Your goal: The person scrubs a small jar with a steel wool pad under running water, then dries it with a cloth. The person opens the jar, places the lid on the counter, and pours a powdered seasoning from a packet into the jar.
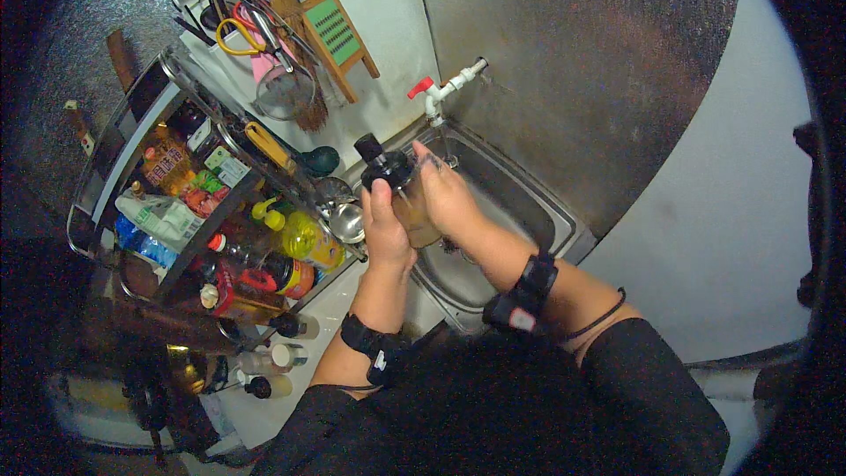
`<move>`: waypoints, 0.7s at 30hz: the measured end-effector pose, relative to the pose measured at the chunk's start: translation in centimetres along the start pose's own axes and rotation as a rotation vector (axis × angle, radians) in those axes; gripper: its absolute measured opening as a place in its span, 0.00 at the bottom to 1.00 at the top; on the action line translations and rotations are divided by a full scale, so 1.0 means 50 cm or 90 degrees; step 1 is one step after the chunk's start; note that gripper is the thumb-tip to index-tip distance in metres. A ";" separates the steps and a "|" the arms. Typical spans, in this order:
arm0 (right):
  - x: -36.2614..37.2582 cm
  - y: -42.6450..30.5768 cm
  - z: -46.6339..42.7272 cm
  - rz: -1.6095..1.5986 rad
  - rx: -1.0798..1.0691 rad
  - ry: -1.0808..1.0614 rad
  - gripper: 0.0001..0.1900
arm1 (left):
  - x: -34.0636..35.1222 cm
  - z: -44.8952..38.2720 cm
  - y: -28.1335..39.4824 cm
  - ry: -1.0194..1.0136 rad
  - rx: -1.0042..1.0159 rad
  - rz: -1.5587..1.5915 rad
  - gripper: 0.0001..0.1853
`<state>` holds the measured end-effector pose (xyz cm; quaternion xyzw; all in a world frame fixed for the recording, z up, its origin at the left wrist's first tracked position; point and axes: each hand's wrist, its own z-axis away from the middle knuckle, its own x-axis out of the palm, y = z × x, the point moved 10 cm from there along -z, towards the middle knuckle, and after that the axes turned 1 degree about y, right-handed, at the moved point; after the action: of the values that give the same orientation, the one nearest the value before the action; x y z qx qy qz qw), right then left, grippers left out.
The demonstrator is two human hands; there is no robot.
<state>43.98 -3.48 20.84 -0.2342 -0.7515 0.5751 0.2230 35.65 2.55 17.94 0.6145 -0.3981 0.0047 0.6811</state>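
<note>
A clear container with a black lid and spout (411, 210), tilted, is held between both hands over the left side of the sink. My left hand (386, 228) grips its near left side, with the thumb by the black lid. On its other side lies my right hand (446, 195), fingers pointing up towards the tap. The white plastic tap with a red handle (433, 98) is on the wall just beyond; a thin stream seems to fall from it near my right fingertips. Beneath my right forearm is the stainless steel sink (552, 218). Some fingers are hidden behind the container.
Left of the sink, a metal rack (198, 89) holds sauce bottles, packets and a yellow pump bottle (301, 235). Metal ladles (347, 221) are close to my left hand. Scissors, a strainer and a green grater (332, 30) hang at the back. Small jars (284, 355) stand at the lower left.
</note>
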 end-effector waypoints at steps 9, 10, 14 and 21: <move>0.026 0.146 0.059 -0.433 0.470 0.021 0.19 | 0.050 0.017 0.065 -0.085 0.349 -0.246 0.39; 0.025 0.154 0.065 -0.446 0.480 0.041 0.19 | 0.045 0.018 0.067 -0.059 0.370 -0.281 0.39; 0.017 0.159 0.057 -0.417 0.441 -0.015 0.20 | 0.004 -0.010 0.052 0.018 0.289 -0.267 0.33; 0.005 0.139 0.046 -0.407 0.422 -0.020 0.20 | -0.029 -0.029 0.037 0.015 0.184 0.036 0.27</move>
<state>43.05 -3.49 13.58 0.1024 -0.5648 0.6903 0.4405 34.55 4.92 18.79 0.6946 -0.4023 0.0885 0.5898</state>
